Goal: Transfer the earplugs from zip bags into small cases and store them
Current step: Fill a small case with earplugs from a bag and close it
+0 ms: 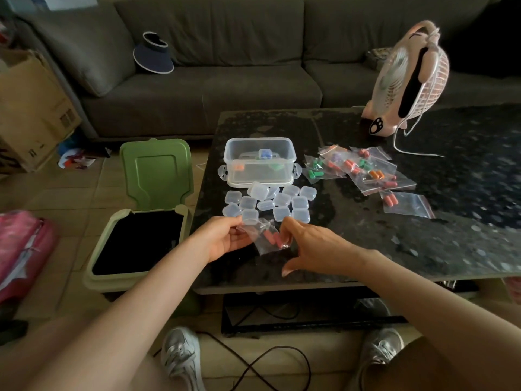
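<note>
Zip bag (267, 240) pinched between left hand (225, 239) and right hand (308, 245), near table (366, 249) front edge.
Roughly fourteen small cases (282, 199) just behind; open tabletop lies right of hands.

Left of the left grip (225, 238), a green bin (141, 244) stands on the tiled floor (70, 193), its lid (156, 170) tipped up. Far beyond the right grip (307, 244), a pink fan (406, 80) stands on the dark speckled table (423, 244). Behind runs a grey sofa (211, 88) with a navy visor (153, 55) on it. A cardboard box (31, 108) sits far left, and a black cable (282, 347) loops below the grips.
</note>
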The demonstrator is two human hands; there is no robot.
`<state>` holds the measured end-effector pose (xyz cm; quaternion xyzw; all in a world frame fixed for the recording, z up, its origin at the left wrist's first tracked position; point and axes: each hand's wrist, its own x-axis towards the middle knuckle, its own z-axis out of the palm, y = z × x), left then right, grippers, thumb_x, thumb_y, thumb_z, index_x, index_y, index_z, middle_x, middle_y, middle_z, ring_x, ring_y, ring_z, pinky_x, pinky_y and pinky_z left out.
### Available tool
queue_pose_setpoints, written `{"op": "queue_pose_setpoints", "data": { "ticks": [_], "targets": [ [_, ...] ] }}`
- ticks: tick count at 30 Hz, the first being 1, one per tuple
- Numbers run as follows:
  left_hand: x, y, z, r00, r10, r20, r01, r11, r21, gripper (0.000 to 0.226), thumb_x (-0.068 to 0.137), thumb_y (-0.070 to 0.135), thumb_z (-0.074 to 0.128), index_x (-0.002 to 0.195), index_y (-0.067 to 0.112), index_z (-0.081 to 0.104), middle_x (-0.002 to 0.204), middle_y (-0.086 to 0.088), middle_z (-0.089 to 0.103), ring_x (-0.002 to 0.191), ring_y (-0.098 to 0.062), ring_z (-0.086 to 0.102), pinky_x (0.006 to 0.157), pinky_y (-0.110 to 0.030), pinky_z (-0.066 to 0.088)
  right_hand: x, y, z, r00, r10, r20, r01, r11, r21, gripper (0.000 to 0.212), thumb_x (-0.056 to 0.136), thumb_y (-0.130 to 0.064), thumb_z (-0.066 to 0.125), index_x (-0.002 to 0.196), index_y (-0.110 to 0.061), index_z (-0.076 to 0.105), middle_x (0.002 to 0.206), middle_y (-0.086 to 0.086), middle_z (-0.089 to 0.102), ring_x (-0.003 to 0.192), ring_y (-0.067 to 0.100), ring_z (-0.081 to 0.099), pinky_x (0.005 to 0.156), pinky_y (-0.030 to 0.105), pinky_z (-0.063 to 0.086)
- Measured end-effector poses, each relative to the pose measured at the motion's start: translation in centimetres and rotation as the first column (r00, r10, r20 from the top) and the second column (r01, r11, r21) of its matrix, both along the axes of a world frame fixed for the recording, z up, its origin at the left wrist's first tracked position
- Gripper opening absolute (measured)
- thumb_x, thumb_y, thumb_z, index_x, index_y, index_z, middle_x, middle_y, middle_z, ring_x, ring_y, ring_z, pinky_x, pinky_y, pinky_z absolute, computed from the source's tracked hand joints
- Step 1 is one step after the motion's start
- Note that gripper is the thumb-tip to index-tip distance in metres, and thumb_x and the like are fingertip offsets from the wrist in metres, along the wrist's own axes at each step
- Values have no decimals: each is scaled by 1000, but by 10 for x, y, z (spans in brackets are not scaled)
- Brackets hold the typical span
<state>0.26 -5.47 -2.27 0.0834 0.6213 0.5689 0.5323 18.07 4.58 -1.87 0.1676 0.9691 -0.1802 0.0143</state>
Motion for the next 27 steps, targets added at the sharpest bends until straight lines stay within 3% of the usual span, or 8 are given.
{"op": "queue_pose_setpoints", "data": {
  "ticks": [4, 8, 11, 16, 20, 27],
  "targets": [
    [1, -1, 1, 997, 22, 68, -24, 999, 33, 15, 99, 9, 43, 103, 3, 57, 79, -12, 68, 57, -16, 69, 49, -25, 56, -2, 3, -7, 971, -124, -204, 100, 987, -124, 37, 80, -21, 74, 91, -19, 39, 78, -5, 55, 71, 20, 54, 62, 33, 46],
    [1, -3, 4, 994, 26, 104, -32, 998, 53, 15, 98, 8, 44, 98, 0, 57, 68, -14, 70, 56, -19, 69, 47, -26, 55, -3, 8, -3, 866, -249, -432, 136, 951, -276, 14, 79, -2, 71, 81, -10, 60, 70, -8, 59, 60, 8, 56, 61, 17, 45],
    [1, -4, 6, 996, -7, 94, 3, 999, 40, 15, 96, 7, 48, 106, -2, 55, 76, -19, 69, 60, -22, 71, 48, -26, 56, -5, 11, 3, 801, -331, -499, 140, 914, -382, 12, 75, 4, 73, 76, -6, 67, 67, -2, 64, 60, 12, 64, 62, 19, 55],
    [4, -2, 2, 993, -62, -103, 51, 993, -103, 12, 95, 9, 51, 88, 0, 55, 55, -10, 64, 44, -13, 64, 42, -21, 52, -9, 14, 13, 748, -365, -554, 159, 909, -385, 9, 77, 8, 69, 76, -1, 69, 63, -2, 62, 54, 12, 60, 57, 19, 54],
    [6, 4, -4, 962, -81, -261, 32, 982, -184, 16, 95, 12, 52, 83, 3, 56, 58, -8, 61, 37, -8, 58, 36, -17, 45, -14, 14, 17, 760, -388, -521, 187, 898, -398, 6, 82, 4, 66, 79, -1, 66, 64, -5, 61, 52, 8, 58, 57, 22, 55],
    [7, 8, -6, 949, -119, -291, 60, 977, -203, 9, 91, 10, 58, 90, 2, 63, 61, -4, 60, 38, -5, 57, 37, -16, 45, -18, 14, 22, 757, -410, -509, 187, 882, -433, 7, 85, -4, 66, 79, -4, 62, 63, -6, 60, 52, 2, 57, 54, 16, 52]
  ]
}}
